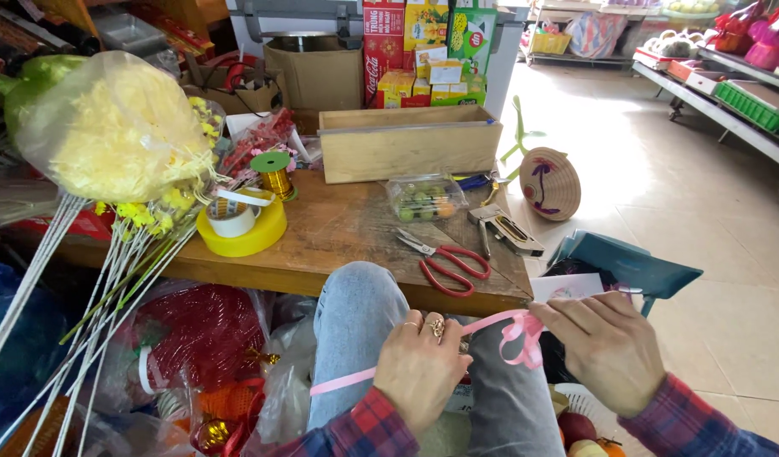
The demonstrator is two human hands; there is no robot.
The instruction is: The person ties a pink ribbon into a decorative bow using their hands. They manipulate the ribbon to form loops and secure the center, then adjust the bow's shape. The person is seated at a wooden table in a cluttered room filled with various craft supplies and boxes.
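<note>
Hands meet over the denim-clad knees at six o'clock: left hand (421, 362) pinches a thin pink satin ribbon (520, 336), right hand (608, 349) grips its loops. Bow partly formed, tail trailing loose toward seven o'clock. Red-handled scissors (445, 265) lie untouched on the worn wooden table (338, 228) at twelve.

A wooden bench (338, 233) carried most of the clutter. Red-handled scissors (444, 262) lay near its front edge, and a metal staple gun (508, 230) rested toward the front right corner. A clear plastic box (425, 198) of small green and orange pieces sat just behind them. A long wooden box (406, 144) stood along the back edge. Toward the left edge, a roll of white tape (233, 216) sat on a yellow tape roll (245, 235), with a spool of gold cord (275, 173) capped in green just behind. Yellow flowers wrapped in clear plastic (118, 127) leaned over the left end, their white stems (85, 313) slanting down past the front edge. A small conical hat (550, 182) stood on the tiled floor (702, 220) beyond the right edge.
</note>
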